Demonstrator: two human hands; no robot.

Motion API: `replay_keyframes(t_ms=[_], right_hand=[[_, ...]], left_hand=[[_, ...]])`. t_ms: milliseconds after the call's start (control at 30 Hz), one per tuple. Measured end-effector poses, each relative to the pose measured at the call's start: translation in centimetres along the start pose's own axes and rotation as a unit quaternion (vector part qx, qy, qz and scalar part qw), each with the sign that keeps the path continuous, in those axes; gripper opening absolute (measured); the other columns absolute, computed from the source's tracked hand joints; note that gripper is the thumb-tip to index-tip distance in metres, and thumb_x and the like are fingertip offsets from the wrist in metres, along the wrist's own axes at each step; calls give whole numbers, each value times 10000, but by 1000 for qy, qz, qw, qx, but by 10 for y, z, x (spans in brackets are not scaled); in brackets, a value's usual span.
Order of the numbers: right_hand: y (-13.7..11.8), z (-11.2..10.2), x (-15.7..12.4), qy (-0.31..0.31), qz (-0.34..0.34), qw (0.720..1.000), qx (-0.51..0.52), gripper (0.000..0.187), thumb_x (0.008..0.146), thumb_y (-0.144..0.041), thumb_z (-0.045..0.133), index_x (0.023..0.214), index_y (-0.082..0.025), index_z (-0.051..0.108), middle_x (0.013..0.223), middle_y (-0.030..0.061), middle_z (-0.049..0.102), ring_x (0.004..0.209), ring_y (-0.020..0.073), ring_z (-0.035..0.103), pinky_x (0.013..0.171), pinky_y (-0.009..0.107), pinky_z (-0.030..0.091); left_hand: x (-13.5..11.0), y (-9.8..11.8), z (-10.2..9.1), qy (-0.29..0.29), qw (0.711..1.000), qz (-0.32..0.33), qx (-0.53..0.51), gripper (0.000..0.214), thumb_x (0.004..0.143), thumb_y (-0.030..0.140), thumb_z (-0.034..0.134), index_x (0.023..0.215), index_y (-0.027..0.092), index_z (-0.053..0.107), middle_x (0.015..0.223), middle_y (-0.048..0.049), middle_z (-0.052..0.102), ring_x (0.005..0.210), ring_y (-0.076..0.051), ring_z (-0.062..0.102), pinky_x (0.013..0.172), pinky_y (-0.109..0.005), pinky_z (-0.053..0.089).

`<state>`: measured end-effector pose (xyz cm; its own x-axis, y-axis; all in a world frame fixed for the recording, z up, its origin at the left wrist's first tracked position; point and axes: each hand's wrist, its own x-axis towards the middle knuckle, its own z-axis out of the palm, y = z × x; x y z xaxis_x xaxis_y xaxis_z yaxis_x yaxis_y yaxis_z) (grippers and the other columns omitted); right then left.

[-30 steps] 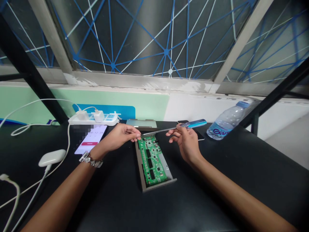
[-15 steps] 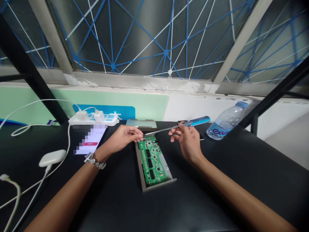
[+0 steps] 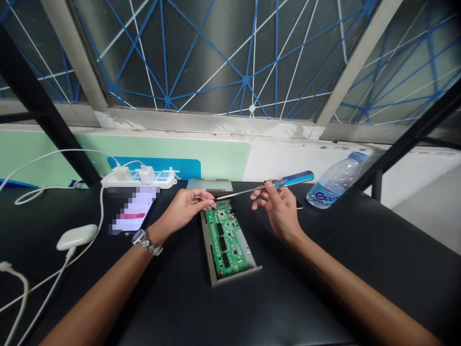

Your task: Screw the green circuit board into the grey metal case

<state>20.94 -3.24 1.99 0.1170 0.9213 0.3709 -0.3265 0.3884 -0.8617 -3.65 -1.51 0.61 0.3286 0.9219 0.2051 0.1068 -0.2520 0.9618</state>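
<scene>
A screwdriver (image 3: 293,179) with a clear blue handle lies almost level in my right hand (image 3: 279,209), pinched near the base of the handle. Its long metal shaft points left, and the tip ends at the fingers of my left hand (image 3: 189,205). Those left fingers are pressed together above the far left corner of a green circuit board (image 3: 230,245); what sits between them is too small to make out. The board rests in a grey metal tray (image 3: 209,262) on the black table.
A flat metal cover (image 3: 210,184) lies behind the tray. On the left are a lit phone (image 3: 135,211), a white power strip (image 3: 162,179), a white charging case (image 3: 77,236) and cables. A water bottle (image 3: 331,185) leans at right, near another phone (image 3: 299,204) behind my right hand.
My left wrist has turned a little, bringing the watch face into view. The screwdriver's shaft has shifted slightly at the left fingertips, and the whole view has moved a touch.
</scene>
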Motion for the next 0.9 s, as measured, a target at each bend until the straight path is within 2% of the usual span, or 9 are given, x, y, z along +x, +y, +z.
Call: replay_keyframes(t_ms=[133,300,400,500,600,700,800,900], right_hand=[[-4,0,1,-7,-10,1000,-25,224,890,-367,648,864,-166,553,715,27,633,692,177,649,469,267,530],[-15,9,4,-10,-23,995,-98,256,884,-405,638,850,-172,538,688,27,634,640,174,654,463,275,533],[-25,20,14,-41,-43,984,-166,256,902,-424,603,862,-189,511,660,15,622,586,163,640,449,271,514],[-38,35,30,-102,-62,956,-269,239,940,-425,535,892,-193,506,665,15,625,534,144,611,463,271,492],[-46,49,44,-167,-89,906,-378,220,959,-393,493,876,-191,512,671,24,627,564,148,607,515,277,466],[-47,58,53,-201,-119,862,-450,199,964,-354,468,849,-196,499,656,25,614,569,152,577,534,281,411],[-40,58,56,-213,-148,841,-475,179,965,-322,451,829,-206,475,627,19,596,542,153,543,527,287,362],[-33,53,57,-216,-158,834,-482,170,962,-306,447,819,-214,461,602,12,580,515,154,519,518,293,331]], left_hand=[[-2,0,6,22,999,24,28,175,823,318,671,891,157,688,875,-84,760,840,-208,731,778,-322,572],[-4,-1,9,33,980,67,182,192,878,329,618,934,175,717,894,-61,763,823,-204,718,748,-320,547],[-3,0,13,39,962,91,256,180,895,307,603,955,191,726,890,-42,764,791,-190,706,720,-308,524],[1,3,17,36,950,106,292,171,898,290,605,969,199,731,876,-33,760,759,-184,692,710,-309,515],[9,5,21,15,941,140,308,145,892,274,622,939,205,740,934,-38,753,849,-197,683,801,-331,506],[17,4,25,0,939,162,303,138,891,260,620,920,199,741,995,-55,739,936,-211,667,870,-346,488],[25,0,28,-1,947,140,290,126,872,249,633,898,182,736,943,-66,740,860,-213,672,788,-335,498],[30,-5,32,-2,953,118,279,108,849,235,649,843,171,735,870,-65,746,792,-216,676,726,-323,497]])
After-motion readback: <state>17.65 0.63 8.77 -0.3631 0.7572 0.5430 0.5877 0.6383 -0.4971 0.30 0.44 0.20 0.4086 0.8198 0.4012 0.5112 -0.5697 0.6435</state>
